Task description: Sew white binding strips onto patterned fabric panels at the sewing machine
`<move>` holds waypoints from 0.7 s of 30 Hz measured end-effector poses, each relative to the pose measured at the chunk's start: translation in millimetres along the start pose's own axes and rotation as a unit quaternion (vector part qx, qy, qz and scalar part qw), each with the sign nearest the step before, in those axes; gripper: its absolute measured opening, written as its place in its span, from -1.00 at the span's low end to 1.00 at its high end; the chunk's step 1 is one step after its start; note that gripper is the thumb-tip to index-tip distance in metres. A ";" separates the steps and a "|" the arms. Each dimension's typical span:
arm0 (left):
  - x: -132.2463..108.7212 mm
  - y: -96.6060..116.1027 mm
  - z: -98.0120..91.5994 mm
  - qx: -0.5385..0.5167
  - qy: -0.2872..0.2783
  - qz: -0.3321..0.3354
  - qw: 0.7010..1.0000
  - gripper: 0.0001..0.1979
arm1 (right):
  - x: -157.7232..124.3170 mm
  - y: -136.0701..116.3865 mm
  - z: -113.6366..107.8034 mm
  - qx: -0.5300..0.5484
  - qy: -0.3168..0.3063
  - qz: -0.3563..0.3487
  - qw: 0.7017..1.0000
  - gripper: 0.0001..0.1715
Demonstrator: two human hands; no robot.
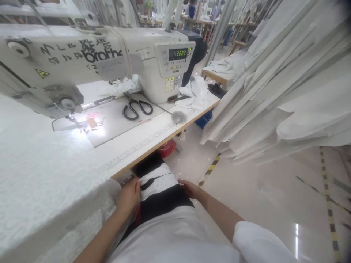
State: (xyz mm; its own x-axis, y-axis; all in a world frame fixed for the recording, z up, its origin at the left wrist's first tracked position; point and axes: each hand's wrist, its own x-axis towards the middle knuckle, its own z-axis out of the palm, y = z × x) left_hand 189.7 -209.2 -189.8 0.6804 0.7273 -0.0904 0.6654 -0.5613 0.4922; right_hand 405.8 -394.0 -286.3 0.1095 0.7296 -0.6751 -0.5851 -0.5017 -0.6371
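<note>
Across my lap lie white fabric pieces (160,188), with dark trousers showing between their edges. At their left end my left hand (128,195) is closed, thumb and fingers pinching the fabric. My right hand (189,189) pinches the other end, its fingertips partly hidden by the cloth's edge. To the left, a large white patterned cloth (41,175) spreads over the table and hangs down beside my left forearm. Part of it lies close to the lit needle area of the sewing machine (109,54).
Black-handled scissors (137,107) lie on the machine bed. Near the table edge (164,140) sits a round metal disc (179,117), with crumpled white cloth (194,93) behind it. Long white fabric panels (260,91) hang at the right. Striped tape (212,168) marks the floor.
</note>
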 end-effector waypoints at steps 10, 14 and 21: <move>-28.0 29.4 -1.8 -0.002 0.064 0.230 0.971 -0.73 | -17.8 -8.7 -8.7 -0.121 0.056 -0.115 0.984 -0.71; -33.0 42.8 7.0 0.020 0.032 0.280 0.959 -0.69 | -18.1 -15.7 18.8 -0.220 0.068 -0.149 0.962 -0.77; -33.4 25.3 2.4 -0.042 0.012 0.220 0.975 -0.67 | -53.0 -81.9 18.3 -0.370 0.154 -0.184 0.898 -0.75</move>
State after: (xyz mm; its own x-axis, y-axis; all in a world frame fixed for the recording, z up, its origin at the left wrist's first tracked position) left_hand 184.6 -248.6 -176.5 0.8855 0.4342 0.1653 0.2839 -0.7874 0.5471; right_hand 433.2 -383.1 -191.5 0.4704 0.8025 -0.3672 0.2167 -0.5084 -0.8334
